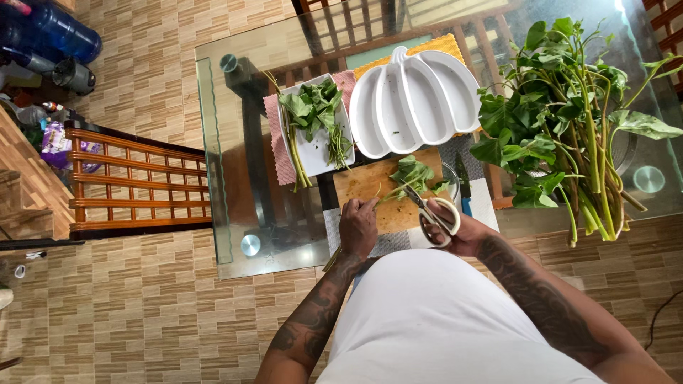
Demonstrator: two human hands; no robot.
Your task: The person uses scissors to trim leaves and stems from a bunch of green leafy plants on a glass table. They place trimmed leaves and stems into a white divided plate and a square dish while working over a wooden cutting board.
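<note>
while pinched, leafy green stem (398, 186) (limp)

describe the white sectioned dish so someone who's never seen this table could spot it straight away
On the glass table, look past the wooden cutting board where the hands work. The white dish sits there, between the square plate of greens and the leafy pile. Alone, it is pumpkin-shaped, with curved ribbed compartments.

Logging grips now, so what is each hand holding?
Left hand: closed on a green stem over the cutting board.
Right hand: fingers through the scissors handles, gripping them.
</note>
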